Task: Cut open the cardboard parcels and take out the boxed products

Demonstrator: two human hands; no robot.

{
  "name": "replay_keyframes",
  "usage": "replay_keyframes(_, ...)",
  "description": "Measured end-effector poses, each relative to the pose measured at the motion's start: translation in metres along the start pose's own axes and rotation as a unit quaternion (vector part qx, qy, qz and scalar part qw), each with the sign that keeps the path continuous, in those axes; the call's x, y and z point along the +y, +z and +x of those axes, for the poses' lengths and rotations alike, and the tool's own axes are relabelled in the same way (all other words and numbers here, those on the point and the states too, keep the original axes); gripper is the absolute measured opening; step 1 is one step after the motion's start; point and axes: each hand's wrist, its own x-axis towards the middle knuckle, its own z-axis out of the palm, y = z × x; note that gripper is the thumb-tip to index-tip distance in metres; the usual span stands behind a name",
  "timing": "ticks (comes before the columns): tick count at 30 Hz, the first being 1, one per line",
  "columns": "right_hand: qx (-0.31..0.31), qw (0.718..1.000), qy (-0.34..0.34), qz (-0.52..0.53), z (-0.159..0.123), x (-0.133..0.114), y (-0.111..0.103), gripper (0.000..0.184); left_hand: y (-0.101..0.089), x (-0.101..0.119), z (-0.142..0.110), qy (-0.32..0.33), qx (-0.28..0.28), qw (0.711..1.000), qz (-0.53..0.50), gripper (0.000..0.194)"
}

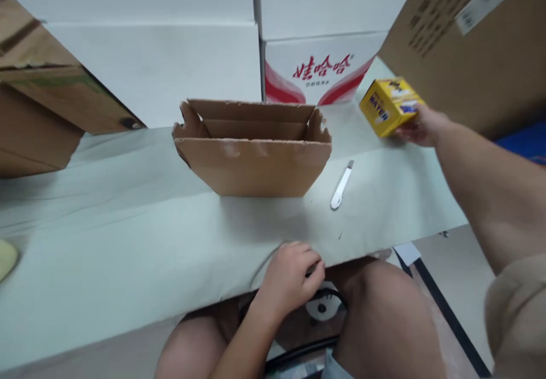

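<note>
Out at the far right of the table, my right hand (422, 126) grips a small yellow box (379, 110) printed with "WATER". My fingers and thumb close on its right end. My left hand (295, 271) rests on the table's front edge with its fingers curled in, and nothing shows in it. An open-topped brown cardboard box (256, 168) stands upright in the middle of the table, its inside mostly hidden from me. To the right of that carton lies a white-handled knife (342, 185) with a short blade.
A white carton with red lettering (322, 74) stands against white panels at the back. Large cardboard pieces lean at the left (51, 94) and right (482, 54). A pale yellow object (6, 258) is cut off at the left edge. A pale cloth covers the table (140, 265).
</note>
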Motion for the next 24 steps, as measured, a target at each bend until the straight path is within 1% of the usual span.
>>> replay_keyframes(2, 0.000, 0.999, 0.003, 0.042, 0.006, -0.007, 0.014, 0.035, -0.001, -0.003, 0.002, 0.007, 0.007, 1.000, -0.001, 0.029)
replay_keyframes(4, -0.014, 0.998, 0.010, 0.062, -0.003, -0.009, 0.024, 0.030, -0.001, -0.005, 0.003, 0.015, 0.018, 1.000, -0.007, 0.030)
replay_keyframes(5, -0.023, 0.998, 0.012, 0.064, -0.013, -0.008, 0.028, 0.027, -0.001, -0.006, 0.003, 0.019, 0.023, 1.000, -0.009, 0.031)
replay_keyframes(7, -0.046, 0.997, 0.008, 0.060, -0.042, -0.006, 0.032, 0.023, -0.001, -0.005, 0.000, 0.025, 0.030, 0.999, -0.009, 0.032)
replay_keyframes(10, -0.094, 0.994, -0.019, 0.044, -0.098, -0.011, 0.037, 0.017, 0.000, 0.001, -0.007, 0.024, 0.038, 0.999, -0.015, 0.034)
replay_keyframes(12, -0.130, 0.990, -0.046, 0.030, -0.136, -0.027, 0.044, 0.022, 0.000, 0.005, -0.015, 0.024, 0.047, 0.998, -0.020, 0.036)
replay_keyframes(14, -0.161, 0.985, -0.065, 0.022, -0.171, -0.052, 0.055, 0.035, -0.001, 0.008, -0.022, 0.028, 0.059, 0.998, -0.021, 0.036)
replay_keyframes(16, -0.175, 0.982, -0.062, 0.021, -0.201, -0.083, 0.073, 0.049, -0.001, 0.008, -0.028, 0.028, 0.071, 0.997, -0.017, 0.035)
replay_keyframes(17, -0.174, 0.983, -0.054, 0.015, -0.214, -0.097, 0.084, 0.052, -0.001, 0.007, -0.031, 0.025, 0.076, 0.997, -0.013, 0.034)
replay_keyframes(18, -0.170, 0.985, -0.042, 0.005, -0.225, -0.110, 0.094, 0.051, -0.001, 0.005, -0.033, 0.021, 0.079, 0.997, -0.009, 0.034)
replay_keyframes(20, -0.180, 0.983, -0.007, -0.027, -0.243, -0.128, 0.110, 0.035, -0.001, 0.002, -0.036, 0.013, 0.084, 0.996, -0.002, 0.034)
replay_keyframes(21, -0.197, 0.980, 0.010, -0.041, -0.251, -0.132, 0.115, 0.026, -0.001, 0.000, -0.038, 0.010, 0.087, 0.996, 0.001, 0.034)
replay_keyframes(22, -0.220, 0.974, 0.024, -0.052, -0.258, -0.133, 0.118, 0.018, -0.002, -0.002, -0.040, 0.007, 0.089, 0.996, 0.001, 0.034)
replay_keyframes(24, -0.268, 0.961, 0.040, -0.062, -0.271, -0.126, 0.116, 0.011, -0.003, -0.005, -0.045, 0.004, 0.098, 0.995, -0.002, 0.035)
